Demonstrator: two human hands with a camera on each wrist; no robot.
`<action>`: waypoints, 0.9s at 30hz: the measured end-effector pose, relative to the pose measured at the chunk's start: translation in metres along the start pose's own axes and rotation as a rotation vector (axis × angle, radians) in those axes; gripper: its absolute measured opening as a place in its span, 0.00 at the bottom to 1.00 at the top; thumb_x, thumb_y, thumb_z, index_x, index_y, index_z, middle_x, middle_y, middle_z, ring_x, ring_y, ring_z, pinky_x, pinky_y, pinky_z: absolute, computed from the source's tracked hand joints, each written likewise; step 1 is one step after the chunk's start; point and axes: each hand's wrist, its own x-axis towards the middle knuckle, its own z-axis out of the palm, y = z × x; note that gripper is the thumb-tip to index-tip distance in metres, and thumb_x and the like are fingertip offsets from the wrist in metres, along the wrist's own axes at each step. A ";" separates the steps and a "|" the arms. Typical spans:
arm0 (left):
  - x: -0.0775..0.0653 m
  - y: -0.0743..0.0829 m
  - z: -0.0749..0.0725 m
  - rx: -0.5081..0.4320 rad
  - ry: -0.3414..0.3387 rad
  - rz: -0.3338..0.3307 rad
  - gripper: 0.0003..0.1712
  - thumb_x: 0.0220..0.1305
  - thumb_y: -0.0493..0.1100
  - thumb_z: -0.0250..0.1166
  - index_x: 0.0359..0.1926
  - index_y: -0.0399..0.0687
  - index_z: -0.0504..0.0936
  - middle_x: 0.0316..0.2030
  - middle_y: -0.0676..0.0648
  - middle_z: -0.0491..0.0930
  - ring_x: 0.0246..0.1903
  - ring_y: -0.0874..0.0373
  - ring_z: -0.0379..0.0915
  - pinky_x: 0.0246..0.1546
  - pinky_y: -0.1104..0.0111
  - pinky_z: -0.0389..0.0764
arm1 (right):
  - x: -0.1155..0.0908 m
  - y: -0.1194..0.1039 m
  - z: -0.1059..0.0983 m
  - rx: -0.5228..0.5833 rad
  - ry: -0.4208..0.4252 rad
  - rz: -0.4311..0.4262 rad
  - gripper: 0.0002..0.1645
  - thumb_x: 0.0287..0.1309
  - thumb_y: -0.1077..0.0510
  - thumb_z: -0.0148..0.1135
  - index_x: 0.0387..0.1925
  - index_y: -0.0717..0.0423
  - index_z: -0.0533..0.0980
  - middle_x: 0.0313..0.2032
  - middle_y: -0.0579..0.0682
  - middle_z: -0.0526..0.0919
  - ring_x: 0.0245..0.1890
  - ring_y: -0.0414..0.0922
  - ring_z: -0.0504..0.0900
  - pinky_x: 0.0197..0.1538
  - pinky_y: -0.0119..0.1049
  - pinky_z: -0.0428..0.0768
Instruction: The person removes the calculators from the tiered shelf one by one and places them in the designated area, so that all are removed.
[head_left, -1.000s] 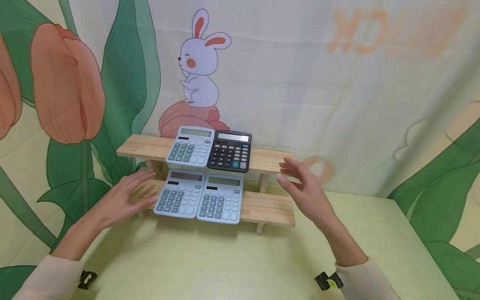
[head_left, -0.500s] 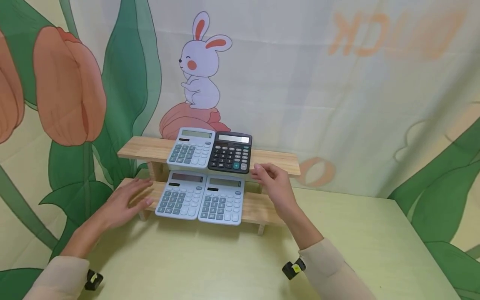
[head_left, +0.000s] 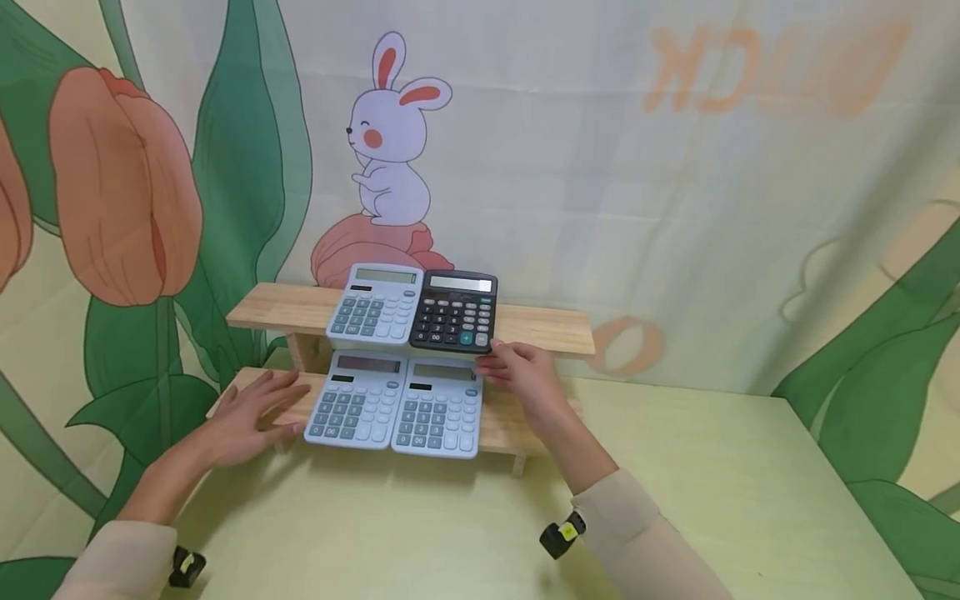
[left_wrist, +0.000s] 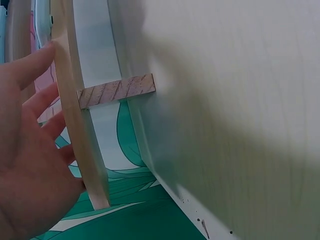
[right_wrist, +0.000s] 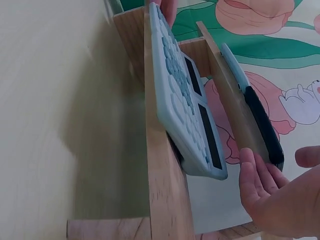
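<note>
A two-tier wooden shelf (head_left: 543, 329) bears the calculators. On the upper tier, a black calculator (head_left: 455, 311) lies beside a pale blue calculator (head_left: 377, 303). Below them, two more pale blue calculators, the left one (head_left: 355, 402) and the right one (head_left: 437, 408), lean side by side. My right hand (head_left: 528, 379) is at the black calculator's lower right corner. In the right wrist view its fingers (right_wrist: 262, 177) reach under that end, with the thumb apart from it. My left hand (head_left: 247, 421) spreads over the lower tier's left end, thumb close to the left calculator.
The shelf stands on a pale yellow-green table (head_left: 675, 475). Right behind it hangs a printed cloth (head_left: 562, 167) with a rabbit and tulips. Wooden legs (head_left: 519, 464) hold the tiers up.
My right hand has come in from the right, over the shelf's end, to the black calculator's lower corner. The left hand has barely shifted. All the calculators keep their places.
</note>
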 end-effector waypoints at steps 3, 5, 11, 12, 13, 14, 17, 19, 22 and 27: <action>-0.002 -0.001 0.000 0.001 -0.006 0.013 0.43 0.71 0.62 0.68 0.78 0.46 0.70 0.80 0.33 0.57 0.79 0.24 0.41 0.68 0.21 0.35 | 0.002 0.002 0.003 0.002 0.001 0.017 0.22 0.80 0.50 0.59 0.56 0.67 0.80 0.49 0.65 0.89 0.47 0.53 0.92 0.62 0.50 0.82; -0.003 -0.002 0.000 -0.003 0.002 0.036 0.43 0.70 0.60 0.70 0.78 0.47 0.70 0.80 0.32 0.57 0.78 0.23 0.42 0.67 0.21 0.36 | 0.003 0.004 0.004 0.003 -0.005 0.021 0.23 0.80 0.50 0.59 0.58 0.67 0.80 0.49 0.65 0.89 0.47 0.52 0.92 0.61 0.49 0.83; -0.002 0.001 0.001 0.022 0.030 0.066 0.42 0.69 0.58 0.72 0.77 0.46 0.72 0.78 0.31 0.60 0.77 0.22 0.45 0.66 0.20 0.39 | 0.006 0.010 0.006 0.062 -0.008 0.006 0.21 0.79 0.53 0.60 0.57 0.69 0.80 0.50 0.66 0.89 0.48 0.54 0.91 0.62 0.50 0.82; -0.002 0.002 0.001 0.029 0.031 0.062 0.41 0.70 0.58 0.71 0.77 0.46 0.72 0.78 0.31 0.60 0.77 0.22 0.45 0.66 0.20 0.39 | 0.007 0.011 0.006 0.068 -0.005 0.003 0.20 0.79 0.54 0.60 0.56 0.69 0.80 0.50 0.66 0.89 0.47 0.54 0.91 0.63 0.51 0.82; -0.001 0.003 0.001 0.037 0.033 0.064 0.41 0.70 0.58 0.71 0.77 0.46 0.72 0.78 0.31 0.60 0.77 0.23 0.46 0.66 0.20 0.39 | 0.007 0.011 0.005 0.071 0.000 0.001 0.20 0.79 0.54 0.60 0.56 0.69 0.80 0.49 0.66 0.89 0.47 0.53 0.92 0.63 0.51 0.81; -0.001 0.003 0.002 0.044 0.033 0.063 0.42 0.70 0.58 0.71 0.77 0.47 0.71 0.78 0.31 0.60 0.77 0.23 0.46 0.66 0.20 0.39 | 0.007 0.011 0.004 0.071 0.003 0.000 0.19 0.79 0.54 0.60 0.56 0.69 0.80 0.49 0.66 0.89 0.47 0.53 0.92 0.64 0.52 0.81; 0.000 0.001 0.005 0.054 0.032 0.065 0.42 0.70 0.59 0.70 0.78 0.47 0.71 0.79 0.32 0.59 0.77 0.22 0.46 0.66 0.20 0.40 | 0.005 0.011 0.001 0.070 0.002 -0.004 0.19 0.79 0.55 0.59 0.56 0.69 0.80 0.50 0.66 0.89 0.47 0.52 0.92 0.65 0.53 0.80; -0.001 0.000 0.006 0.061 0.034 0.062 0.42 0.70 0.59 0.70 0.78 0.48 0.70 0.79 0.32 0.59 0.77 0.23 0.46 0.66 0.20 0.40 | 0.002 0.011 -0.002 0.066 -0.005 -0.008 0.19 0.79 0.55 0.59 0.56 0.69 0.80 0.50 0.66 0.89 0.47 0.52 0.91 0.65 0.54 0.79; -0.001 -0.001 0.006 0.070 0.038 0.061 0.43 0.70 0.60 0.71 0.78 0.49 0.70 0.78 0.32 0.60 0.77 0.23 0.47 0.66 0.19 0.41 | -0.003 0.012 -0.006 0.059 -0.007 -0.017 0.19 0.79 0.56 0.59 0.56 0.70 0.80 0.49 0.66 0.89 0.46 0.52 0.92 0.62 0.51 0.82; -0.001 -0.001 0.004 0.071 0.037 0.055 0.43 0.70 0.61 0.70 0.78 0.49 0.70 0.78 0.32 0.60 0.77 0.23 0.46 0.66 0.20 0.40 | -0.013 0.013 -0.012 0.068 -0.009 -0.017 0.20 0.79 0.55 0.59 0.57 0.69 0.79 0.50 0.67 0.88 0.47 0.54 0.91 0.56 0.43 0.86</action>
